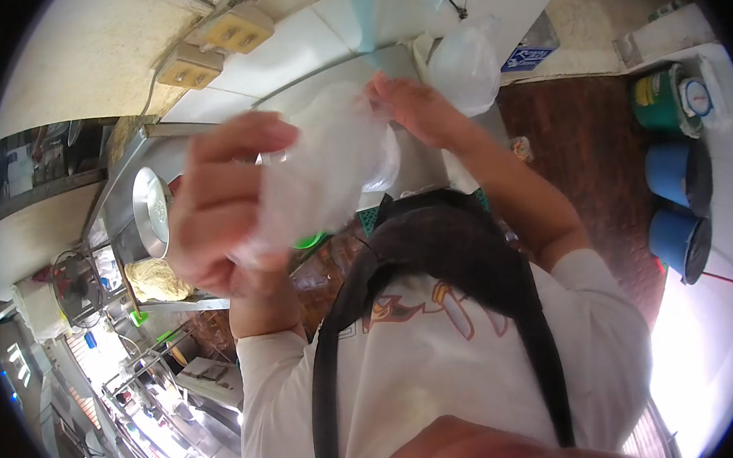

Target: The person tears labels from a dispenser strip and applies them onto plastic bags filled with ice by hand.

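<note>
A translucent white plastic bag (321, 169) is stretched between my two hands, in front of my chest. My left hand (222, 200), large and close to the camera, has its fingers curled around the bag's near side and is a little blurred. The fingertips of my right hand (416, 112) pinch the bag's far edge. Whether anything is inside the bag cannot be made out. Just beyond my right hand, another clear plastic bag (466, 67) hangs near the tiled wall.
Metal bowl (152, 213) and a yellowish bundle (158, 279) sit on the left shelf. Electrical outlets (241, 28) are on the wall above. A blue box (530, 51) stands at the back right. Along the right wall are a green bucket (659, 102) and blue bins (669, 175) on reddish-brown flooring.
</note>
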### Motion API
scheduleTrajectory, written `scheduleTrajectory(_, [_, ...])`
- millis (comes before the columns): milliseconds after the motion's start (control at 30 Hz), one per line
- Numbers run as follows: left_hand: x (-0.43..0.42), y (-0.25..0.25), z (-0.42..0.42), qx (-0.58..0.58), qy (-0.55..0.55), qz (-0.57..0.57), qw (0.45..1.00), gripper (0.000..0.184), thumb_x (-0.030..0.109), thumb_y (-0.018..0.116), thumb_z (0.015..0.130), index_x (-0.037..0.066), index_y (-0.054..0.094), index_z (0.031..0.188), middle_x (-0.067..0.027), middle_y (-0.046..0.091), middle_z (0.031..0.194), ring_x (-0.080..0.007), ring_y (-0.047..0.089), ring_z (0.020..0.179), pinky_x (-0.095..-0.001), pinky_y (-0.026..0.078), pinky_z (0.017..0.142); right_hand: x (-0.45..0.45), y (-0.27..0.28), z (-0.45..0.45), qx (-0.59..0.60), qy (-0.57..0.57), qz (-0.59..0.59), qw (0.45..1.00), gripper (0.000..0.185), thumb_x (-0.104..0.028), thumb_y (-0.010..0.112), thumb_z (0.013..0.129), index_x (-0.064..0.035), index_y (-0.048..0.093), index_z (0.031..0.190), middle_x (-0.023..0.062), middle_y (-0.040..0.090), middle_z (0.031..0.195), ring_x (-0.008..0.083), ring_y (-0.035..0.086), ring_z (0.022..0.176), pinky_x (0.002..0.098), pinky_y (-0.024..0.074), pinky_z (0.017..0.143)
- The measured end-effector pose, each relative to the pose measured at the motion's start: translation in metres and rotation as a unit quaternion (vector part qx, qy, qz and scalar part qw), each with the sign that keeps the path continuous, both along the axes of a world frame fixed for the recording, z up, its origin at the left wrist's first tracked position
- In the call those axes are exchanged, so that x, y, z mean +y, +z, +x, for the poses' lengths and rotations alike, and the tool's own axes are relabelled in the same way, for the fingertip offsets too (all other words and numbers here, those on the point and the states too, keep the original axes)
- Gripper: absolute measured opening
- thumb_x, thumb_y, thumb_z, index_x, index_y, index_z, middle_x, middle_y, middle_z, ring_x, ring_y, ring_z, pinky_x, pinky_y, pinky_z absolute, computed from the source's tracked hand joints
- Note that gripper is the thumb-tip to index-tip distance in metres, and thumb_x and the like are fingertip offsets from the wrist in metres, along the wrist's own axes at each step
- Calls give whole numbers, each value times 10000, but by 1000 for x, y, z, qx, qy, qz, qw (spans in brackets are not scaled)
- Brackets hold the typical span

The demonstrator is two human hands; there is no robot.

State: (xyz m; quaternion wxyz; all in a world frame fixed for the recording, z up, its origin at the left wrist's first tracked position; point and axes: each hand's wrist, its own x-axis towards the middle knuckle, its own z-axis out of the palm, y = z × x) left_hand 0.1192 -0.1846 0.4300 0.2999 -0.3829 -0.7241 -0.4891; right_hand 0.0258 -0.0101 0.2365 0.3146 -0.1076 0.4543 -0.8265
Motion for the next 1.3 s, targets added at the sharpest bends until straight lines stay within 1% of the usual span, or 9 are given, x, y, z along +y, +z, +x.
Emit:
scheduleTrajectory(133, [9, -18, -12, -105, -176, 90, 975, 690, 632, 417, 982, 70, 506, 1372, -229, 555, 1331, -472, 437, 1337, -648, 326, 1105, 65, 28, -14, 32, 113, 38, 992, 410, -379, 604, 1005, -58, 618, 1259, 8, 605, 1069, 91, 561, 983, 268, 461, 874])
scheduleTrajectory(233, [25, -58, -29, -330, 74, 225, 914, 644, 477, 400, 1057, -14, 435, 1473, -214, 476, 1492, -292, 421, 1415, -433, 288, 1180, 119, 53, -2, 8, 50, 63, 997, 408, -287, 656, 970, -58, 611, 1304, -74, 523, 858, 29, 496, 743, 195, 421, 677])
scheduleTrajectory(333, [80, -113, -36, -557, 112, 26, 823, 657, 513, 413, 1062, 5, 434, 1478, -146, 524, 1442, -247, 445, 1377, -366, 331, 1153, 145, 4, -20, -35, -66, 36, 997, 516, -284, 698, 949, -89, 553, 1405, -89, 525, 853, 43, 530, 756, 219, 480, 732])
scheduleTrajectory(400, [107, -151, -46, -695, -51, 320, 642, 556, 458, 493, 1053, 3, 545, 1369, -113, 609, 1306, -221, 542, 1245, -372, 402, 1090, 139, 7, -44, -147, -144, -18, 978, 489, -259, 679, 966, -92, 550, 1408, -74, 588, 926, 69, 583, 820, 250, 513, 795])
scheduleTrajectory(500, [112, -167, -63, -666, -182, 418, 590, 406, 372, 532, 1053, 14, 606, 1231, -77, 638, 1210, -195, 582, 1158, -346, 446, 1034, 141, 9, -60, -140, -170, -63, 974, 451, -251, 656, 978, -81, 561, 1385, -42, 608, 990, 98, 599, 869, 268, 517, 822])
scheduleTrajectory(800, [164, -274, -148, -542, 11, 531, 651, 229, 266, 635, 992, 59, 590, 1078, -51, 648, 1110, -177, 599, 1134, -315, 473, 998, 174, -85, -102, -31, -212, -61, 975, 351, -227, 587, 1014, -50, 594, 1317, 54, 666, 1183, 184, 646, 1015, 323, 530, 903])
scheduleTrajectory(1000, [167, -345, -156, -564, 78, 439, 695, 257, 263, 641, 984, 57, 583, 1125, -73, 640, 1149, -203, 591, 1156, -334, 466, 1013, 164, -183, -125, 65, -267, 447, 851, 279, -163, 569, 996, 17, 688, 1173, 70, 724, 1068, 179, 669, 936, 295, 522, 831])
scheduleTrajectory(1200, [162, -382, -169, -577, 132, 350, 726, 293, 260, 647, 975, 54, 576, 1171, -95, 632, 1188, -230, 583, 1177, -352, 460, 1027, 178, -329, -151, 24, -299, 293, 908, 322, -243, 635, 920, -28, 716, 1145, 206, 736, 1050, 316, 719, 969, 383, 541, 846])
scheduleTrajectory(1300, [160, -395, -178, -581, 150, 301, 741, 314, 259, 651, 971, 53, 572, 1195, -107, 629, 1207, -243, 579, 1188, -361, 456, 1034, 192, -387, -154, 355, -228, 484, 767, 315, -212, 635, 882, -21, 715, 1120, 211, 732, 1052, 347, 710, 994, 409, 545, 861])
